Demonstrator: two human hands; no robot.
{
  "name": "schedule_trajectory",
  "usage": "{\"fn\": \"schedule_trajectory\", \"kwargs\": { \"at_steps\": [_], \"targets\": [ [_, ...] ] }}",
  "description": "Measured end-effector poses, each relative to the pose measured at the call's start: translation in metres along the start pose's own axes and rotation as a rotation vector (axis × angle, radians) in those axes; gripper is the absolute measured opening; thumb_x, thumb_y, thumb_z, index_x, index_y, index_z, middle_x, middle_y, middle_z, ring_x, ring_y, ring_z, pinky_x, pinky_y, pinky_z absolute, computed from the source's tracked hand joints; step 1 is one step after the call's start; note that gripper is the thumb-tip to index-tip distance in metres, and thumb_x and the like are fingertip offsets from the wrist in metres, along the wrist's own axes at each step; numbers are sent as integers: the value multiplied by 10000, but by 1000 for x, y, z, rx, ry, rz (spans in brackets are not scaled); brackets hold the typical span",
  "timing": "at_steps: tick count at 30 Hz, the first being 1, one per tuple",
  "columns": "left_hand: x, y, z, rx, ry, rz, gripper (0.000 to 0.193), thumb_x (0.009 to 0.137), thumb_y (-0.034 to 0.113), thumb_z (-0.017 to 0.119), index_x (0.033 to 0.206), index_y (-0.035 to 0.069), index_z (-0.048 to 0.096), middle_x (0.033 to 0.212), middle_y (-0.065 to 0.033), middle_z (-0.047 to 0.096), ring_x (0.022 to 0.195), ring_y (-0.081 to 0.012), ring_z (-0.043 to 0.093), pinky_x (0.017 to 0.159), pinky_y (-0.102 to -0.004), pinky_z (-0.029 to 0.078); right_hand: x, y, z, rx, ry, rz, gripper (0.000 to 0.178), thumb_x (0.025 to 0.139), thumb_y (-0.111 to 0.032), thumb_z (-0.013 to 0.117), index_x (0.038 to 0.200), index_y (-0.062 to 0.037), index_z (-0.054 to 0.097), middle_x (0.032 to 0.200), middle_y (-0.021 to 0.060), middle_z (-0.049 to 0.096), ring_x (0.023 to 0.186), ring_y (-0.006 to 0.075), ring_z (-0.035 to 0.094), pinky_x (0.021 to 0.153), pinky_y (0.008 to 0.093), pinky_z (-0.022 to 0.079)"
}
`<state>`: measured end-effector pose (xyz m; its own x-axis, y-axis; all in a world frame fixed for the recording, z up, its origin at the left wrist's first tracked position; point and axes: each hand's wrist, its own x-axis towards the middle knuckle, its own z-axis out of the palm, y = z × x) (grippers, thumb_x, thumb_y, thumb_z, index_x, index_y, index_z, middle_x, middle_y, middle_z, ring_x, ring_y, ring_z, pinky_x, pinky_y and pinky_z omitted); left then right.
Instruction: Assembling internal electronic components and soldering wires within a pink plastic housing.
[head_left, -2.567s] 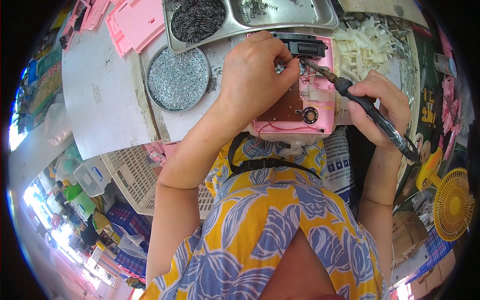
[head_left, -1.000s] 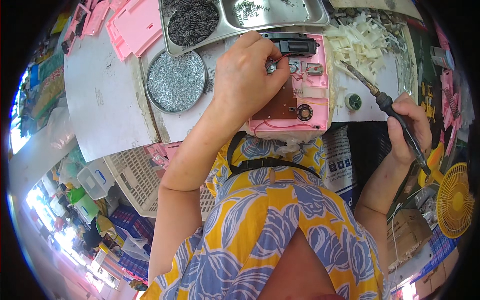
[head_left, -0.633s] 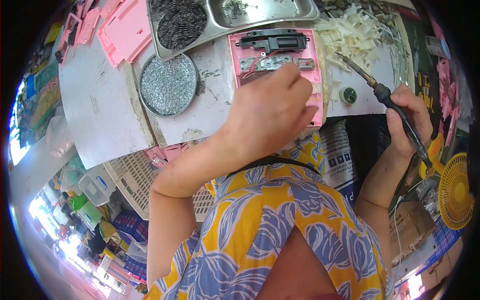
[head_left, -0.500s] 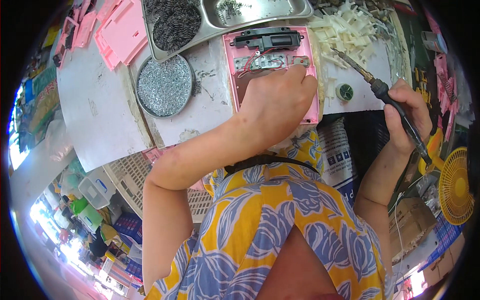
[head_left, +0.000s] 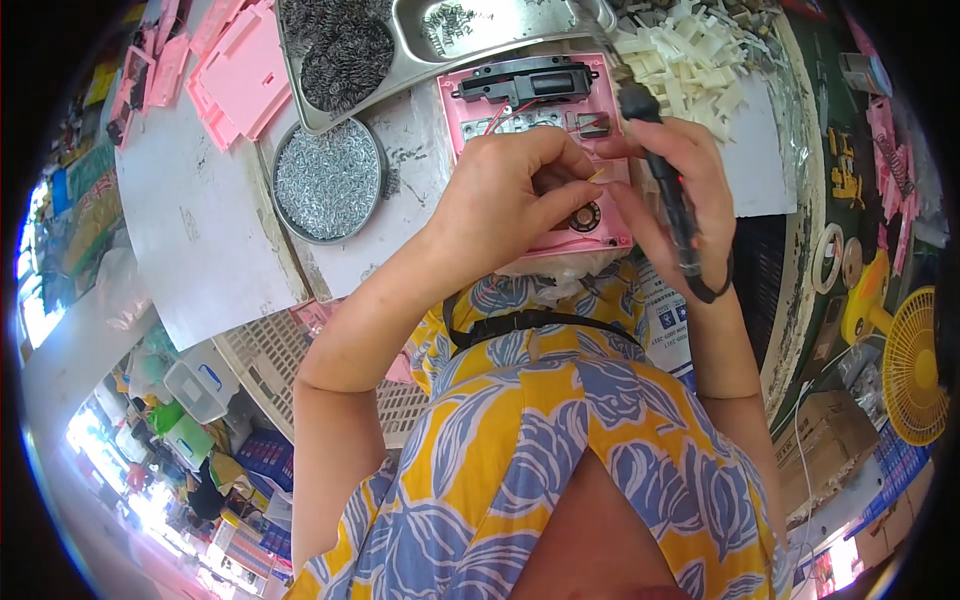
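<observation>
"what's changed?"

"the right hand (head_left: 700,165) has swung in to the pink case (head_left: 552,242), its iron (head_left: 641,104) now pointing up, away from the wiring."

"and the fingers?"

"the right ones curl round the iron, thumb and forefinger tips parted. the left hand's (head_left: 510,190) are pinched nearly closed on a yellow wire (head_left: 597,174); whether the right tips touch it too, i can't tell."

"the case?"

"at the tabletop's (head_left: 420,215) near edge, below the tray (head_left: 430,72)."

"meaning?"

"probably wire handling by the speaker (head_left: 585,217), iron idle."
</observation>
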<state>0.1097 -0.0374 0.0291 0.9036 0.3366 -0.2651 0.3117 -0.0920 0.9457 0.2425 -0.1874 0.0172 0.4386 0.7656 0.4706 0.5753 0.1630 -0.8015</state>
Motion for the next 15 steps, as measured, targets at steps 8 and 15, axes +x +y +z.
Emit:
{"fn": "schedule_trajectory", "kwargs": {
  "at_steps": [8,15],
  "targets": [
    [-2,-2,-3,-58,-22,-41,96,928,47,724,963,-30,678,842,-27,712,748,-49,652,658,-213,556,-2,-2,4,-87,4,12,597,735,158,721,1271,-88,630,1082,117,600,859,172,668,708,268,546],
    [0,-10,-1,282,8,361,55,899,20,688,948,-5,683,859,-78,649,747,-193,658,664,-309,535,-24,-9,-39,19,57,90,319,832,30,744,1135,3,649,994,112,609,809,185,585,729,255,466]
  ]
}}
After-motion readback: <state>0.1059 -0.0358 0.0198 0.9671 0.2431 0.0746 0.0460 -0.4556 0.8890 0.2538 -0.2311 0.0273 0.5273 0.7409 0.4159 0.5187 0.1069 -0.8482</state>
